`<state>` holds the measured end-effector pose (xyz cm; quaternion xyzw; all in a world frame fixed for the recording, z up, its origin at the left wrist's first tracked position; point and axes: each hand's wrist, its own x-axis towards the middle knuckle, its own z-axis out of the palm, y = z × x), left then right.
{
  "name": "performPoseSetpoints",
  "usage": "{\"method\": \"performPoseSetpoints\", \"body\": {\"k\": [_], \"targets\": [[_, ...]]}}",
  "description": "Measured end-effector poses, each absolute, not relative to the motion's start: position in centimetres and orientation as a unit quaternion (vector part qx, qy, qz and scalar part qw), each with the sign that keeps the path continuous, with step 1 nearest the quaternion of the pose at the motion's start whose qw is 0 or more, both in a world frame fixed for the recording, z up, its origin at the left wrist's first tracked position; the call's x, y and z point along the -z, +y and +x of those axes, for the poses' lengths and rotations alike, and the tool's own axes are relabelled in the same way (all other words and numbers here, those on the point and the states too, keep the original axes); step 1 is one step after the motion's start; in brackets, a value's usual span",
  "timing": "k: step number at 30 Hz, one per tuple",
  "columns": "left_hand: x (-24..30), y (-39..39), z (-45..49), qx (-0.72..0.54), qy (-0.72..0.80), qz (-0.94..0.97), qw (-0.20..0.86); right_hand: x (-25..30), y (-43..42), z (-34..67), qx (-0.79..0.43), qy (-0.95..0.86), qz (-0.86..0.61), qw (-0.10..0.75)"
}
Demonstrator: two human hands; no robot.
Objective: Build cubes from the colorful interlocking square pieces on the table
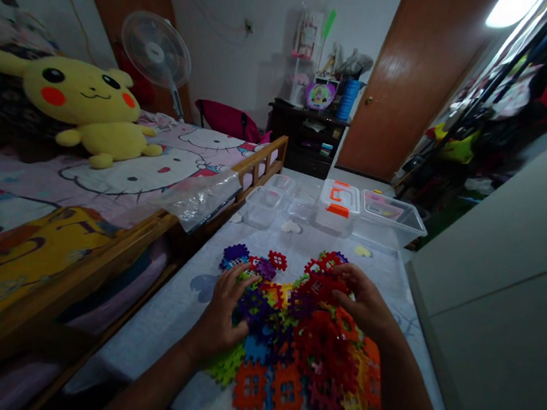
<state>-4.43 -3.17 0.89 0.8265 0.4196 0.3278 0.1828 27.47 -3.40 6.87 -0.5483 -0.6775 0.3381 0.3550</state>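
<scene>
A heap of interlocking plastic building pieces [288, 387], square with toothed edges and many with window-like holes, lies on the cloth-covered table in red, orange, yellow, green, blue and purple. My left hand [225, 309] rests at the heap's left side, thumb apart from the stretched fingers, touching purple and green pieces. On the right, my right hand [364, 303] has thumb and fingers around the edge of a red building piece [319, 286], above other red ones. The part of that piece within the grip is hidden.
Beyond the heap stand a clear tub [262, 207], a lidded box with orange latches [338, 207] and a longer clear bin [392, 221]. A wooden bed rail [149, 232] runs along the left; a pale cabinet [505, 282] is on the right.
</scene>
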Motion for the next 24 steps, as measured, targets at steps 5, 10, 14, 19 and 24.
{"method": "performPoseSetpoints", "body": {"k": [5,10,14,19,24], "targets": [[-2.2,-4.7,-4.7,-0.285,0.401,0.859,0.139,-6.9,-6.6,28.2,-0.275,-0.710,-0.560,0.327],[-2.8,-7.4,-4.5,-0.227,0.353,0.898,0.134,-6.4,-10.5,28.8,-0.255,-0.706,-0.604,0.266],[-2.4,-9.0,-3.5,-0.213,0.291,0.922,0.141,-4.7,-13.6,28.5,-0.234,-0.716,-0.622,0.214],[-1.8,-9.1,-2.2,-0.207,0.252,0.935,0.138,-2.9,-14.7,26.4,-0.208,-0.719,-0.642,0.169],[-1.8,-8.4,-1.4,-0.193,0.271,0.935,0.127,-2.9,-13.8,24.7,-0.196,-0.728,-0.637,0.163]]}}
